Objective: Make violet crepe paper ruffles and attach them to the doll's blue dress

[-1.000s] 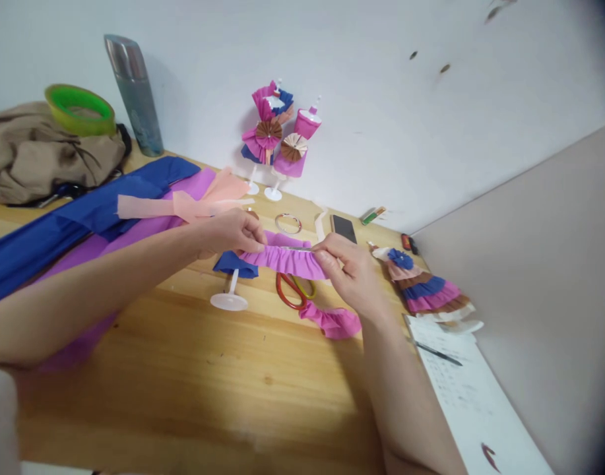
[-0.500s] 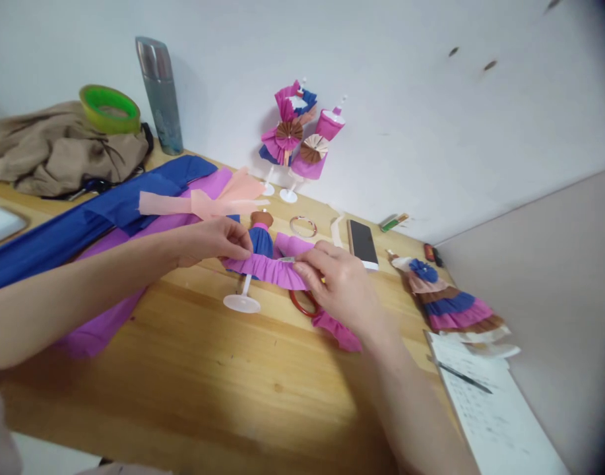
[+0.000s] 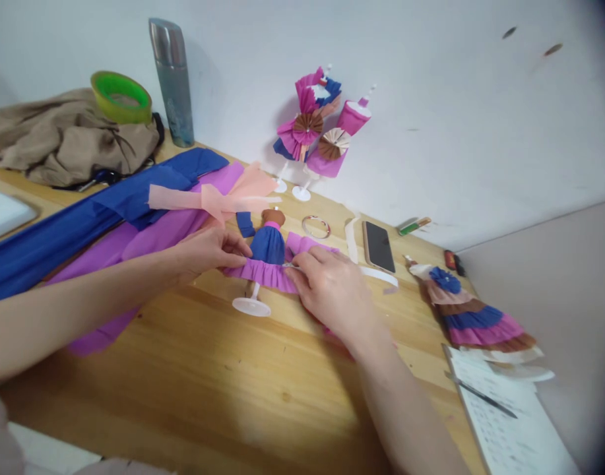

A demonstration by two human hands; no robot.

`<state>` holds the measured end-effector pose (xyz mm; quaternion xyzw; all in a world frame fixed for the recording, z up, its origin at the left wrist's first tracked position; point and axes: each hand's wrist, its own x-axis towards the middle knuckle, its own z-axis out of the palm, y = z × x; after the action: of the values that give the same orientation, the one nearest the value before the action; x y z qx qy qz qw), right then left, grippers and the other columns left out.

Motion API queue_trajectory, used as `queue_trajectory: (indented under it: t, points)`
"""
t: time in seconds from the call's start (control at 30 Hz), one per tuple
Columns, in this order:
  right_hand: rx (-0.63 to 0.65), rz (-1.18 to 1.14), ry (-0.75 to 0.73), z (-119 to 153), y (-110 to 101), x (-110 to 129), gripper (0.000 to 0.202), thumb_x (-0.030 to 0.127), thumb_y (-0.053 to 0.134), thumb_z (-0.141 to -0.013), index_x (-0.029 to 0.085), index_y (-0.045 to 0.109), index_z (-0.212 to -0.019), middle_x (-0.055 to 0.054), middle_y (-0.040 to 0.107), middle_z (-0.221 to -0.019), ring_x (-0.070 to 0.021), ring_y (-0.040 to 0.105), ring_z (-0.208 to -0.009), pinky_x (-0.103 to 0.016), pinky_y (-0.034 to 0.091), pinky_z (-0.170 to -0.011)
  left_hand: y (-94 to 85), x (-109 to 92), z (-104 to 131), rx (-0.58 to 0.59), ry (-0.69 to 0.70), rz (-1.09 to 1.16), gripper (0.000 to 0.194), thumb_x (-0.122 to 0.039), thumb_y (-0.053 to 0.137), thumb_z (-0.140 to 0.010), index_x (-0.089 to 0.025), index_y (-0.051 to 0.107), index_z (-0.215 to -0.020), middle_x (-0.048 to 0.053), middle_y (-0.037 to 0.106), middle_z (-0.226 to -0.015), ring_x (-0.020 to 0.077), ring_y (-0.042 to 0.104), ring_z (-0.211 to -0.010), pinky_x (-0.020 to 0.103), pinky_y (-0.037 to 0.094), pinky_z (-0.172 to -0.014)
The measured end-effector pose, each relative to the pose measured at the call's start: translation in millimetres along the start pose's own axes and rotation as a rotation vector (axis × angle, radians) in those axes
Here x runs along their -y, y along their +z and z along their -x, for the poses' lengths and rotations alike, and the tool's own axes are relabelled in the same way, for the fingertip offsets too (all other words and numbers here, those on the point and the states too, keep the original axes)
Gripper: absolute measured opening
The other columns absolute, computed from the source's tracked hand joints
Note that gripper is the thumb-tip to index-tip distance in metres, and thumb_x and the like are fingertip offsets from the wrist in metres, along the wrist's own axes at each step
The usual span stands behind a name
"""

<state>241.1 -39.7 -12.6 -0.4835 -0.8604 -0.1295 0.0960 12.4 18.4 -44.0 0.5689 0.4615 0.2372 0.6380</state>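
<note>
A strip of gathered purple crepe paper (image 3: 266, 274) stretches between my hands, across the lower edge of a small dress form's blue skirt (image 3: 267, 247). My left hand (image 3: 210, 251) pinches the strip's left end. At its right part my right hand (image 3: 326, 274) has thumb and fingers closed on it. The dress form has a brown top (image 3: 273, 217), a pink waistband and a white round base (image 3: 251, 307). More purple paper lies behind my right fingers. A small pale piece shows at those fingertips, too small to name.
Blue crepe paper (image 3: 134, 194) and peach paper (image 3: 218, 198) lie at left. A flask (image 3: 173, 92) and two decorated dress forms (image 3: 307, 132) stand by the wall. A phone (image 3: 379, 247), a bracelet (image 3: 316, 227), a layered paper dress (image 3: 480, 316) and a notebook (image 3: 500, 422) are at right.
The view has shifted, so most things appear farther right. The purple strip now sits lower against the blue skirt, showing more of it. My right hand now covers the red scissor handle.
</note>
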Motion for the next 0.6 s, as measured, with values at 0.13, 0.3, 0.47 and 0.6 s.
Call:
queue_trajectory:
  t: [0.13, 0.3, 0.47, 0.6]
  points:
    - [-0.004, 0.028, 0.016, 2.6, 4.0, 3.6, 0.022, 0.027, 0.056, -0.094, 0.016, 0.065, -0.076, -0.01, 0.067, -0.073, -0.021, 0.056, -0.062, -0.035, 0.035, -0.061, 0.0, 9.4, -3.1, 0.022, 0.008, 0.026, 0.024, -0.025, 0.079, -0.062, -0.014, 0.068, -0.08, -0.002, 0.062, -0.068, 0.0094, 0.053, -0.059, 0.024, 0.044, -0.057]
    - [-0.055, -0.085, 0.047, 8.6, -1.6, -2.2, 0.023, 0.027, 0.055, -0.095, 0.017, 0.067, -0.079, -0.009, 0.067, -0.074, -0.021, 0.059, -0.064, -0.033, 0.04, -0.062, 5.8, 11.3, -2.0, 0.023, 0.017, 0.069, 0.021, -0.024, 0.078, -0.061, -0.013, 0.07, -0.077, -0.003, 0.062, -0.063, 0.0085, 0.052, -0.057, 0.022, 0.042, -0.056]
    - [-0.153, -0.51, 0.122, 13.4, -19.4, -13.8, 0.014, 0.025, 0.063, -0.092, 0.018, 0.068, -0.081, -0.006, 0.071, -0.076, -0.0199, 0.065, -0.072, -0.031, 0.045, -0.065, 10.4, 1.3, 4.8, 0.051, 0.012, 0.082, 0.019, -0.022, 0.077, -0.059, -0.014, 0.072, -0.076, -0.003, 0.064, -0.061, 0.0085, 0.052, -0.056, 0.022, 0.041, -0.056]
    - [-0.206, -0.749, 0.253, 15.0, -25.8, -19.1, 0.01, 0.026, 0.068, -0.086, 0.02, 0.071, -0.078, -0.003, 0.071, -0.073, -0.017, 0.062, -0.066, -0.028, 0.044, -0.06, 11.4, -9.7, 11.5, 0.177, -0.013, 0.057, 0.014, -0.023, 0.077, -0.06, -0.015, 0.073, -0.07, -0.002, 0.064, -0.058, 0.0087, 0.053, -0.056, 0.021, 0.041, -0.057]
